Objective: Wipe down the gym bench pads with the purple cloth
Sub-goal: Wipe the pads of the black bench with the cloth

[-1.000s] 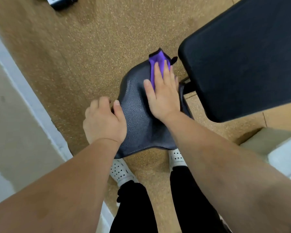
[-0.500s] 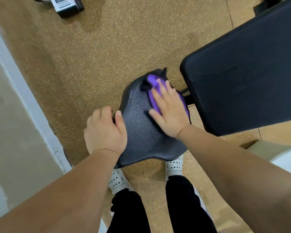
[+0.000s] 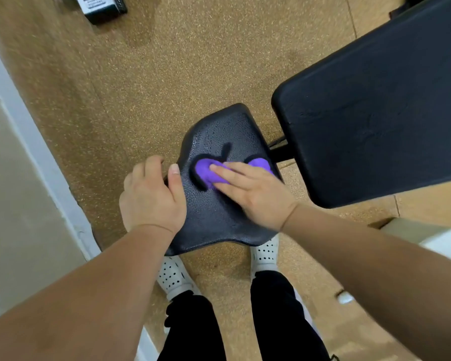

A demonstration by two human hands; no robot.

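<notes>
**Both hands on the pad, one gripping, one flat**

Left hand (image 3: 151, 196) has hold of the seat pad (image 3: 219, 131) at its left edge: fingers curled over the edge, thumb (image 3: 176, 178) lying straight along the top. Right hand (image 3: 253, 194) is palm down with its fingers (image 3: 227, 170) straight and close together (pointing up and to the left), pressing the purple cloth (image 3: 206, 170) onto the middle of the pad. Left forearm (image 3: 89, 295) and right forearm (image 3: 375, 256) are bare, wrists pretty much straight.

Purple cloth (image 3: 205, 173) (bunched) on seat pad (image 3: 220, 130)
</notes>
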